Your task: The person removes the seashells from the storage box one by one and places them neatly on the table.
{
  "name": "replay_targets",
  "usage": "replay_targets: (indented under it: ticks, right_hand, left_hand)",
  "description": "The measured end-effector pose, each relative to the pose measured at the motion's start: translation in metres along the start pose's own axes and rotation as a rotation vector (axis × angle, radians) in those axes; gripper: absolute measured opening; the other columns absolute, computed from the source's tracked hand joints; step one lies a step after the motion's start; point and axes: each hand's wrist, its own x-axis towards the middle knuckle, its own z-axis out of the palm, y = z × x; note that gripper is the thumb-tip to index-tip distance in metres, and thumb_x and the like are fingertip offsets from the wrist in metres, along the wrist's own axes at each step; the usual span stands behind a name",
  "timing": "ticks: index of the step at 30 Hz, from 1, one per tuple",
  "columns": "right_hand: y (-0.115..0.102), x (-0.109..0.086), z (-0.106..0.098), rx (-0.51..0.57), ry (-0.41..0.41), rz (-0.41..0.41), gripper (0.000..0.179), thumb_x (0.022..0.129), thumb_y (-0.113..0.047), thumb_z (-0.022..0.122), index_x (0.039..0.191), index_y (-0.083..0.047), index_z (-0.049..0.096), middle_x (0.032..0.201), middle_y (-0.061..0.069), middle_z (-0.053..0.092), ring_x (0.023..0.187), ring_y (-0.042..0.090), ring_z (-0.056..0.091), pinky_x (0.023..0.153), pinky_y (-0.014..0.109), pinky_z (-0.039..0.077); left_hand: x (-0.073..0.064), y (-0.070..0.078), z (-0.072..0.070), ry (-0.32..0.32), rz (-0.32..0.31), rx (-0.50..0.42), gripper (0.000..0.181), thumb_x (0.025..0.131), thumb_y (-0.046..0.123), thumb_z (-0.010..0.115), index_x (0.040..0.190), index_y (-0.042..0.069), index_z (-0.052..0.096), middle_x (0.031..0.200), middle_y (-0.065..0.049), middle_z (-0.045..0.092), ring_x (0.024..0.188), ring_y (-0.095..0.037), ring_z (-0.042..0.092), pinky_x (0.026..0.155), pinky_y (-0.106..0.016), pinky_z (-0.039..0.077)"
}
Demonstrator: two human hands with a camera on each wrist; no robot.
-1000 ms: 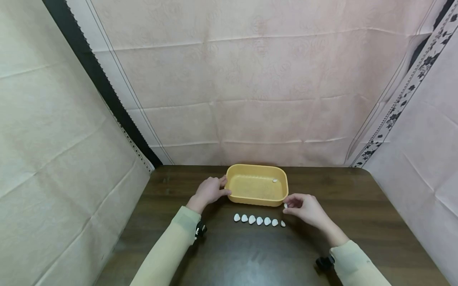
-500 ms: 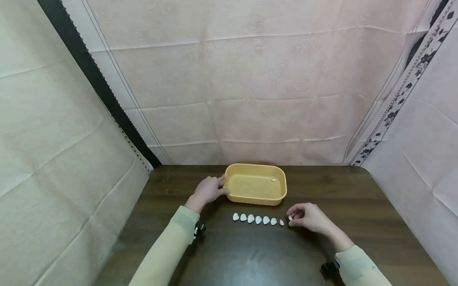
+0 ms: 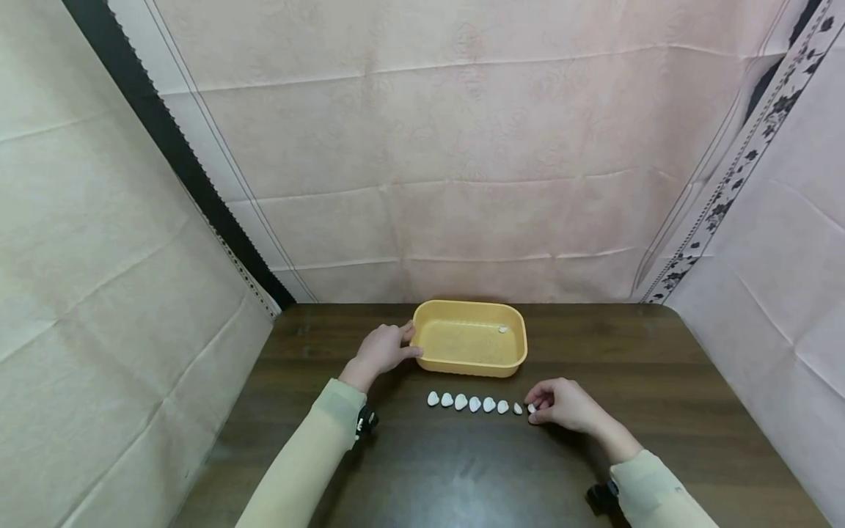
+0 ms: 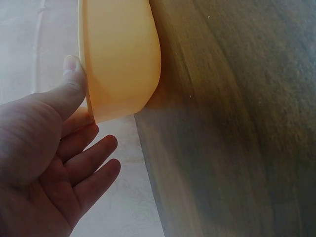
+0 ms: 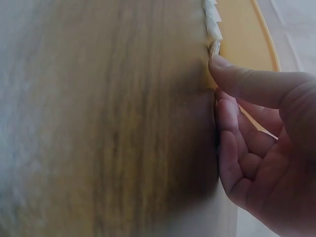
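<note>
A yellow plastic basin (image 3: 470, 368) stands near the table's far edge. My left hand (image 3: 381, 350) holds its left end, thumb at the rim; in the left wrist view the lower fingers stand away from the basin wall (image 4: 121, 54). In front of the basin runs a row of several small white shell-like pieces (image 3: 461, 402). At the row's right end my right hand (image 3: 569, 407) pinches another white shell-like piece (image 3: 531, 408), low at the tabletop. The right wrist view shows the thumb (image 5: 242, 81) near the row, with the held piece mostly hidden.
One more white shell-like piece (image 3: 503, 329) lies inside the basin, toward its back right. Brown wooden tabletop (image 3: 462, 469) extends in front of the row. Pale cloth (image 3: 449, 161) hangs behind the table and on both sides.
My right hand has moved from the basin's front right corner down to the row's right end, carrying the white shell-like piece. The left hand keeps its hold on the basin.
</note>
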Motion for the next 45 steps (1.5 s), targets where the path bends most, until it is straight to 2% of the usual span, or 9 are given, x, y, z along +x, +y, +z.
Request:
replay_targets:
  ticks: [18, 22, 31, 45]
  right_hand:
    - [-0.0037, 0.0029, 0.0044, -0.018, 0.001, 0.016, 0.025, 0.080, -0.011, 0.095, 0.099, -0.010, 0.078, 0.087, -0.002, 0.070, 0.076, 0.014, 0.062, 0.067, 0.026, 0.052]
    - [-0.0026, 0.0013, 0.0044, -0.030, 0.008, 0.010, 0.025, 0.080, -0.013, 0.095, 0.099, -0.011, 0.078, 0.087, -0.003, 0.070, 0.076, 0.012, 0.062, 0.068, 0.026, 0.052]
    - [-0.0030, 0.0027, 0.0062, -0.053, 0.002, 0.013, 0.019, 0.084, -0.016, 0.093, 0.097, -0.014, 0.079, 0.083, -0.008, 0.069, 0.076, 0.009, 0.062, 0.068, 0.026, 0.052]
    - [-0.0082, 0.0014, 0.0028, -0.092, 0.005, 0.011, 0.020, 0.084, -0.020, 0.094, 0.093, -0.015, 0.077, 0.080, -0.008, 0.067, 0.074, 0.009, 0.061, 0.067, 0.027, 0.051]
  left_hand:
    - [-0.0008, -0.0027, 0.0017, 0.010, 0.001, -0.003, 0.067, 0.100, 0.043, 0.076, 0.153, 0.007, 0.056, 0.160, -0.004, 0.049, 0.140, -0.032, 0.057, 0.110, -0.050, 0.052]
    - [-0.0015, -0.0012, 0.0012, 0.011, 0.013, 0.001, 0.067, 0.100, 0.043, 0.076, 0.153, 0.007, 0.056, 0.160, -0.005, 0.050, 0.138, -0.032, 0.059, 0.108, -0.050, 0.053]
    - [-0.0027, 0.0026, -0.0017, -0.004, -0.010, -0.004, 0.068, 0.100, 0.044, 0.076, 0.154, 0.008, 0.056, 0.160, -0.005, 0.049, 0.139, -0.032, 0.058, 0.108, -0.049, 0.053]
    - [-0.0025, 0.0033, -0.0036, -0.004, 0.009, 0.008, 0.069, 0.100, 0.045, 0.075, 0.154, 0.008, 0.055, 0.160, -0.007, 0.049, 0.139, -0.033, 0.057, 0.110, -0.050, 0.052]
